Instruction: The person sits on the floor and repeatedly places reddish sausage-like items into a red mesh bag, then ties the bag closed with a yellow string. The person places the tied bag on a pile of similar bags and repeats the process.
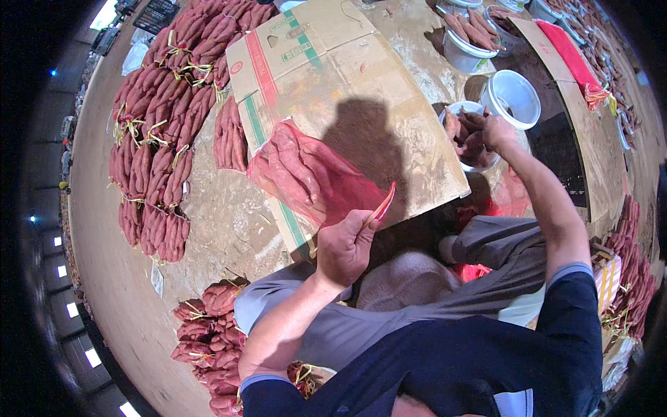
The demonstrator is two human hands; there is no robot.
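Observation:
My left hand (345, 249) grips the gathered mouth of a red mesh bag (346, 190). Several sweet potatoes (292, 164) lie inside the bag, which rests on a flattened cardboard box (417, 130). At the right, my right hand (499, 133) is over the rim of a white bucket (465, 166) of sweet potatoes (471, 143). Its fingers are partly hidden, so I cannot tell whether they hold one. An upright white bucket (536, 112) with little visible in it stands just beside that hand.
Filled, tied mesh bags (156, 140) of sweet potatoes are stacked at the left, with more (219, 344) near my left knee. Another full bucket (466, 54) stands at the upper right. A cardboard strip (599, 156) bearing red mesh bags (568, 52) lies further right.

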